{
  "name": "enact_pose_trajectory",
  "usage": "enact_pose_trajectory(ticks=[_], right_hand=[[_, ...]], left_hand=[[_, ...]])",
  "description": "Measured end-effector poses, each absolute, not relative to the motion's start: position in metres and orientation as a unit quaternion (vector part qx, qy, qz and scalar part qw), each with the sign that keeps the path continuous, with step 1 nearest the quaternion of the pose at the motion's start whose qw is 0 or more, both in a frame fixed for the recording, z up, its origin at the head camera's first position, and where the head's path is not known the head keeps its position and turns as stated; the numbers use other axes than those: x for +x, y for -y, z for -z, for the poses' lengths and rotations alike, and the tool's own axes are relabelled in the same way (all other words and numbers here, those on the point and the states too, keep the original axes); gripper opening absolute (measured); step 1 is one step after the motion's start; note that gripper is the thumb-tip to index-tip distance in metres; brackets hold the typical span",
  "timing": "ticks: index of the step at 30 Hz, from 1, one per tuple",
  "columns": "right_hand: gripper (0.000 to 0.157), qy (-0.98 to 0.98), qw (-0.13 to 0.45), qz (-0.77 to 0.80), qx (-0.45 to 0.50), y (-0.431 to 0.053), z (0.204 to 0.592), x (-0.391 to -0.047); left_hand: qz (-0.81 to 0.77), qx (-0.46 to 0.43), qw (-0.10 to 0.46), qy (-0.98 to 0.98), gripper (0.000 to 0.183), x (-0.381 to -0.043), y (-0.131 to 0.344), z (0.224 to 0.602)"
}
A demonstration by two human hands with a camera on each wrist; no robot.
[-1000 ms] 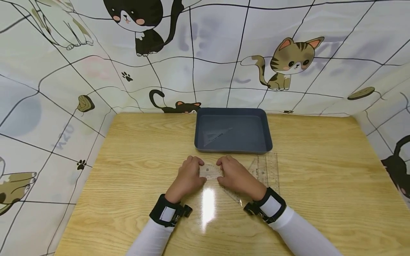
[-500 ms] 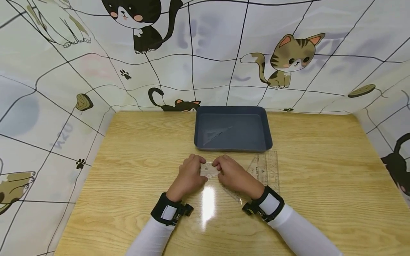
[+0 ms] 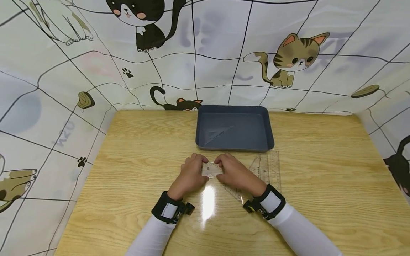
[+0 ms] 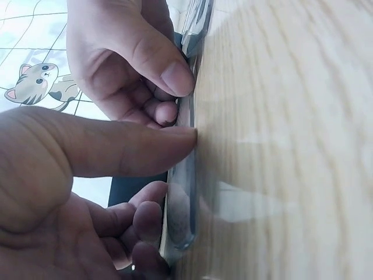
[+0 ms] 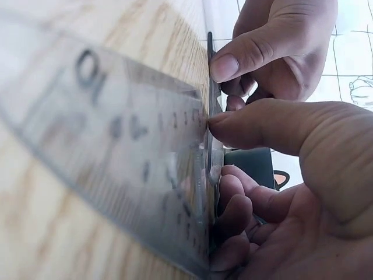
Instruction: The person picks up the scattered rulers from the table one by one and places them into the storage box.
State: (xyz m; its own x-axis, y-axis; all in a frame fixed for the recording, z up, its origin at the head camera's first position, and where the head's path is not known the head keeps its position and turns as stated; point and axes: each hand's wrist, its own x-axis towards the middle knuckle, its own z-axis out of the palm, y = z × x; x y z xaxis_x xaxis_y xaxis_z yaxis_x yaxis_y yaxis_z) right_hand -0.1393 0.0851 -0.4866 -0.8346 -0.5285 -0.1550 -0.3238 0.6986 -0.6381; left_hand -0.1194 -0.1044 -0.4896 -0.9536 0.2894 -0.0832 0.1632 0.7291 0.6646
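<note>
A clear protractor [image 3: 210, 170] lies low over the table in the head view, between both hands. My left hand [image 3: 192, 173] pinches its left end, with the thumb on the near edge and the fingers at the far edge. Its right end is gripped by my right hand [image 3: 235, 173] in the same way. The left wrist view shows the left thumb [image 4: 134, 149] against the protractor's edge, close to the wood. A clear set square [image 5: 134, 134] fills much of the right wrist view, flat on the table beside the right hand and partly hidden by it in the head view.
Behind the hands stands a dark blue tray [image 3: 243, 146] with a clear triangular set square [image 3: 217, 135] in it. A transparent ruler [image 3: 274, 167] lies right of the right hand, alongside other clear pieces. Cat-printed cloth [image 3: 217, 71] borders the wooden table [image 3: 144, 149].
My right hand's fingers have come slightly closer to the left hand along the protractor. Both hands keep hold of it. The tray and the other clear pieces have not moved.
</note>
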Motion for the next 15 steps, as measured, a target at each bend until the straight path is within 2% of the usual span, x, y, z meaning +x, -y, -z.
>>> enact_pose_trajectory(ticks=[6,15], right_hand=[[0.047,-0.909,0.162,0.308,-0.231,-0.0857,0.4872,-0.139],[0.046,-0.916,0.13,0.287,-0.247,-0.0851,0.4873,-0.1377]], left_hand=[[-0.34,0.132,0.086,-0.927,0.052,-0.1194,0.1031,0.4902],[-0.352,0.132,0.081,-0.923,0.052,-0.1161,0.1009,0.4889]])
